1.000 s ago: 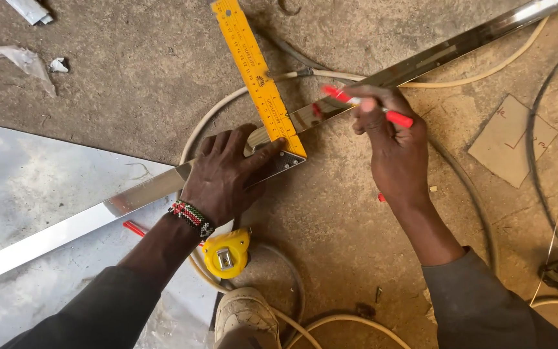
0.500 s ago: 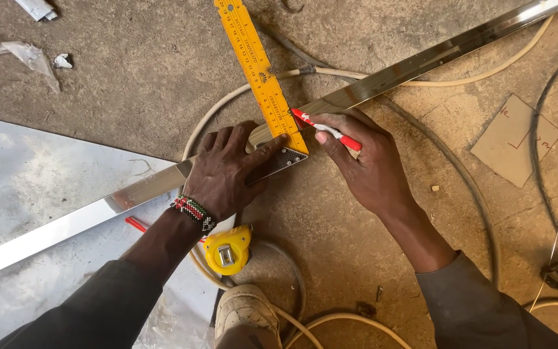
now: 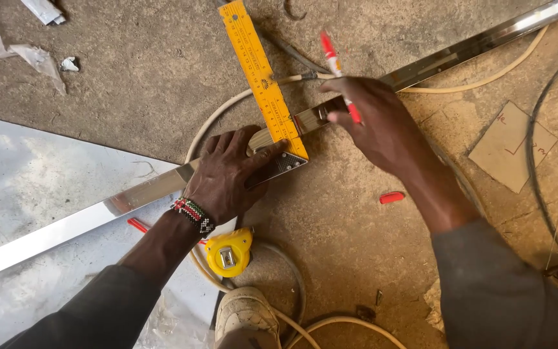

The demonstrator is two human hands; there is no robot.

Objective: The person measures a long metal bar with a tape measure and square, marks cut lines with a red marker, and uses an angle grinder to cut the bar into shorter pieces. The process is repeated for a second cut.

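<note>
on the concrete floor the metal strip (image 3: 85, 223) runs lower left to upper right; left hand (image 3: 227, 174) lies spread, pressing the yellow square (image 3: 263, 77) across it. right hand (image 3: 372, 126) pinches a red marker (image 3: 338, 74), now raised upright instead of lying against the square.

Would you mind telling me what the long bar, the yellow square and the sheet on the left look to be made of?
The long bar looks like polished metal, perhaps stainless steel: it shines like a mirror. The yellow square, pressed down by the left hand, seems painted metal with a bare grey stock. The sheet appears to be bright metal, dulled by a cloudy film. The right hand holds a red marker, probably plastic.
</note>
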